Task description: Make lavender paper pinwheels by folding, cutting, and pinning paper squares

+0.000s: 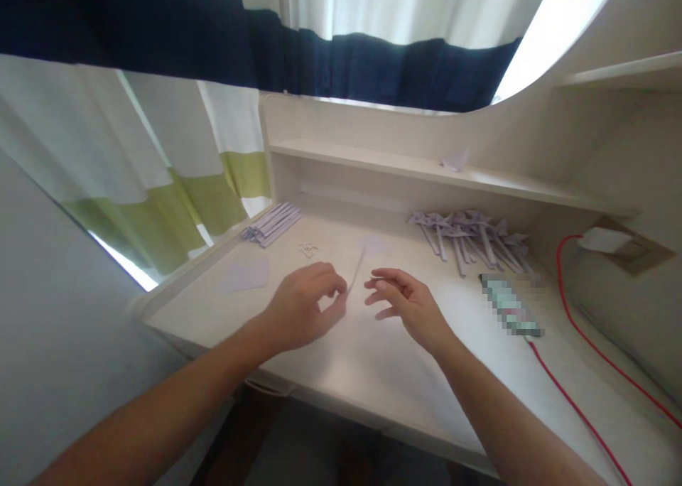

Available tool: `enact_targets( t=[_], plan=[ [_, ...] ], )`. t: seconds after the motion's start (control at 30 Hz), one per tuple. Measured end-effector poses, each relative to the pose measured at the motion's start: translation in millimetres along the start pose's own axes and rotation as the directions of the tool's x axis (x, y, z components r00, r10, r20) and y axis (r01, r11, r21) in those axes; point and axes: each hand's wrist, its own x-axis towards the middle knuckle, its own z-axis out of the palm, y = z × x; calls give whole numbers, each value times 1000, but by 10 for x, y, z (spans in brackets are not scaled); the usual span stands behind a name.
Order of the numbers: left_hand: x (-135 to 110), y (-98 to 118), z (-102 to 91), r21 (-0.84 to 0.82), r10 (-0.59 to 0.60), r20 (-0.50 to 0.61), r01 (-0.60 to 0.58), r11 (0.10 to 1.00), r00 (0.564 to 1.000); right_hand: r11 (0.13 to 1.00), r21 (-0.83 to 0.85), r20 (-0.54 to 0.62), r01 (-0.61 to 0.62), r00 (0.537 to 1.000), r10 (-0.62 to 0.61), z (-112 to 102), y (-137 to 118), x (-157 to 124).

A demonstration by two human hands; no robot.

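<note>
Pinches a thin strip [356, 269] over mid-desk between thumb and fingertips of the left hand [301, 305], with the paper tilting up and away to the right. Hovers the right hand [408, 305] just right of the strip, fingers open and loosely curled, gripping nothing.

Just beyond the hands: a flat pale scrap [376, 244] and some tiny bits [307, 249], too small to tell. To the left: a smooth pale sheet [245, 274], lying flat. Far left: a neat stack [271, 223] of long, narrow strips. Far right: a spiky heap [469, 237] of folded paper shapes on sticks. Near right: a blurred oblong [511, 305] and a thin red cable [575, 393] curving along the matte white desk [373, 372]. Up on the shelf [405, 165]: one creased fold [455, 160].
</note>
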Motion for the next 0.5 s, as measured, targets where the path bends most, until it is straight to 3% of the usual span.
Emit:
enact_targets(
  t=[0.07,0.2,0.3,0.37,0.4,0.47,0.5],
  plan=[
    [169,116,154,103,114,-30,-111,988,993,1000,24,-4,17,1000,-17,36,-159,3],
    [440,262,311,288,263,6,-254,923,965,987,-69,-228,143,961,-155,-101,-255,39],
    [531,243,407,227,281,-8,-272,935,960,975,-123,-331,186,918,-217,-279,-223,63],
    [575,143,500,47,175,-105,-171,984,979,969,-136,-351,205,905,-241,-403,-199,72],
    [602,68,558,-79,57,-158,-70,994,986,970,-126,-345,208,908,-240,-464,-189,76],
    [662,-107,689,-325,-262,-214,185,927,941,979,-75,-308,190,929,-204,-580,-163,86],
    [693,-193,757,-471,-419,-163,303,828,893,985,-46,-286,167,943,-173,-633,-142,93]
  ],
)
